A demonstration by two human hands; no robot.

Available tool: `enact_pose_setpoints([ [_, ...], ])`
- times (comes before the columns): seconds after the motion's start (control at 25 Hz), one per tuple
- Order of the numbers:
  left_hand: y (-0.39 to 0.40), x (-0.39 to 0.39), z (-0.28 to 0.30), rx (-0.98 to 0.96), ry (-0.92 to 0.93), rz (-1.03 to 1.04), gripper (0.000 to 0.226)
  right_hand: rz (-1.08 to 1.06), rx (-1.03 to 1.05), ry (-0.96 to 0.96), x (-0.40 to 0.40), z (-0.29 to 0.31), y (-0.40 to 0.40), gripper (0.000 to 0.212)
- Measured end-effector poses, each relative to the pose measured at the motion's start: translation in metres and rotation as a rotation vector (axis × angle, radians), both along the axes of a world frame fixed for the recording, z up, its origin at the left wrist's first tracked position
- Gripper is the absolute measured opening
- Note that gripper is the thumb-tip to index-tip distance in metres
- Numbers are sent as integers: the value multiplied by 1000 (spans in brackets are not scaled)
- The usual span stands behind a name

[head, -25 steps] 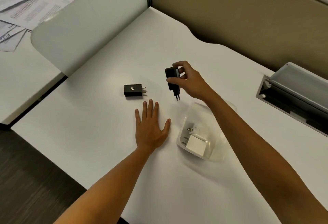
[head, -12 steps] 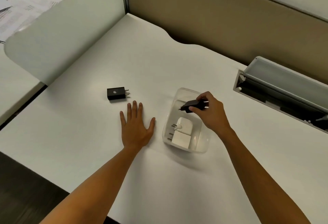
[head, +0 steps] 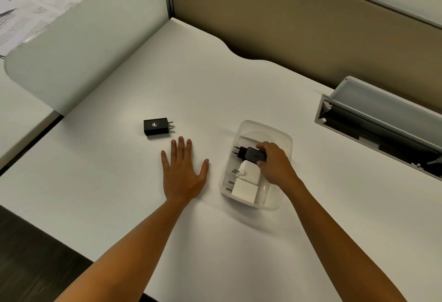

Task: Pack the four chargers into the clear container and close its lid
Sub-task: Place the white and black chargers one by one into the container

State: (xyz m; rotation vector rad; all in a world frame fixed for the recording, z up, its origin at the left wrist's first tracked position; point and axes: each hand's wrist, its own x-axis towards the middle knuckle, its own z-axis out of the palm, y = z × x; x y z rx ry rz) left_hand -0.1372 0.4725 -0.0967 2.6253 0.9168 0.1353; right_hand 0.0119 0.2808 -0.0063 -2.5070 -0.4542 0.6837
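The right hand (head: pixel 275 168) has carried the black round-pin charger (head: pixel 251 154) down into the clear container (head: pixel 284 139), fingers still pinching it, beside two white chargers (head: pixel 246 181). The left hand (head: pixel 183 172) rests flat and open. One black charger (head: pixel 156 126) is left on the desk (head: pixel 215 86) (no lid visible).

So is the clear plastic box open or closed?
Open. The clear plastic box has no lid on; the right hand reaches inside, holding a black charger.
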Motion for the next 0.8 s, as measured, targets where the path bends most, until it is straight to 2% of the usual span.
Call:
enact_pose_setpoints([
  [0.2,1,0,-1,5,4,-4,80,20,-97,-12,6,1,9,42],
  [0.32,1,0,-1,2,-1,-5,80,-88,36,-114,4,6,15,33],
  [0.44,1,0,-1,3,1,-10,79,-146,191,-297,0,21,31,25],
  [0.52,1,0,-3,-1,-3,-10,78,-64,274,-356,0,30,51,23],
  [0.64,2,1,-5,-8,7,-9,76,159,353,-338,7,31,94,19],
  [0.8,2,2,-6,-19,-27,7,69,434,312,-230,28,13,157,18],
])
